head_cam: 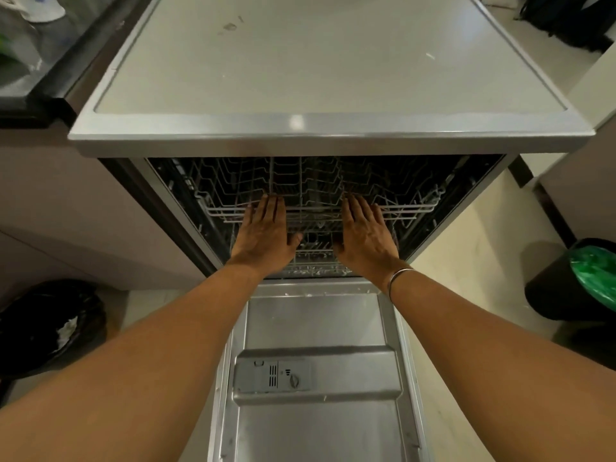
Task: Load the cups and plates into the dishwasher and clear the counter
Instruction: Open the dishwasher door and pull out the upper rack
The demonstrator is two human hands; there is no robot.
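Head view: a silver freestanding dishwasher point(320, 145) fills the middle of the frame. Its flat grey top runs up toward 12 o'clock. Its stainless steel door point(316, 328) is dropped fully open and stretches down to 6 o'clock. A grey plastic detergent dispenser point(273, 375) is set into the inner face of the door, near 6 o'clock.

Inside the dark tub, just above centre, sits the white wire upper rack point(410, 208), its front rail about level with the tub opening. The left hand point(265, 235) lies palm down on the front of this rack, a little toward 9 o'clock from centre. Its fingers point(271, 208) are straight and close together, resting over the front wires with nothing gripped. The right hand point(365, 235) mirrors it a little toward 3 o'clock, flat on the same rail. Its fingers point(358, 208) are extended and slightly spread, and its thumb points inward toward the other thumb. A thin silver metal bangle point(398, 278) circles the right wrist.

Below the hands the front edge of a second white wire rack point(316, 270) shows low in the tub.

A round bin lined with a black bag point(40, 328) stands on the floor at 8 o'clock. A black round bin point(553, 288) with a green plastic liner point(596, 275) stands at 3 o'clock.
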